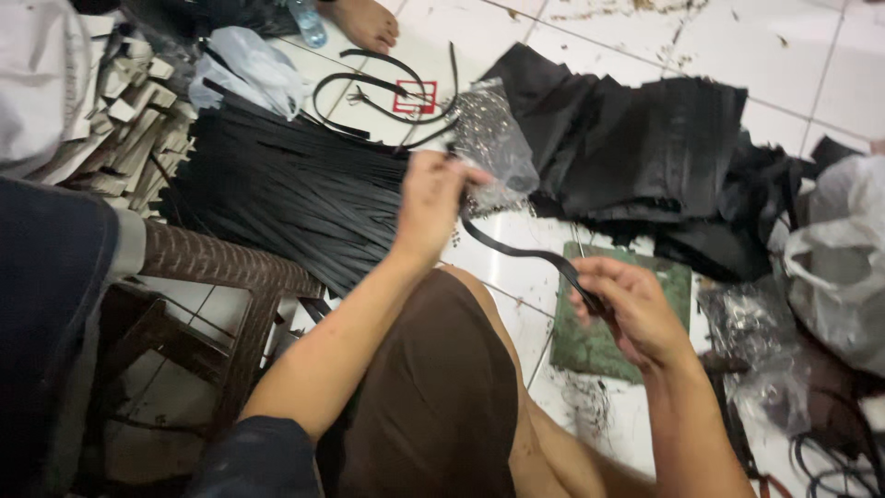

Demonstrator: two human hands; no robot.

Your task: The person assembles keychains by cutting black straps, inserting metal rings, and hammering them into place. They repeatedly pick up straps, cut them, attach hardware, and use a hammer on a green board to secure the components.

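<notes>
White floor tiles (pixel 811 55) lie littered with black strips. Both hands are closed on one thin black strap (pixel 516 247), left hand (pixel 431 205) pinching its upper end, right hand (pixel 631 309) its lower. It sags between them: light, limp, best gripped near the ends.

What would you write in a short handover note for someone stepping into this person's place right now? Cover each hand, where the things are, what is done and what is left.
Left hand: raised, pinching one end of a black strap.
Right hand: gripping the strap's other end above a green mat on the tiled floor.
Nearby: a large fan of black strips to the left, a clear bag of small metal pieces behind the left hand, a heap of black material to the right.
Done: cannot tell from this view.
Left: the strap in hand shows no fitting yet.
</notes>
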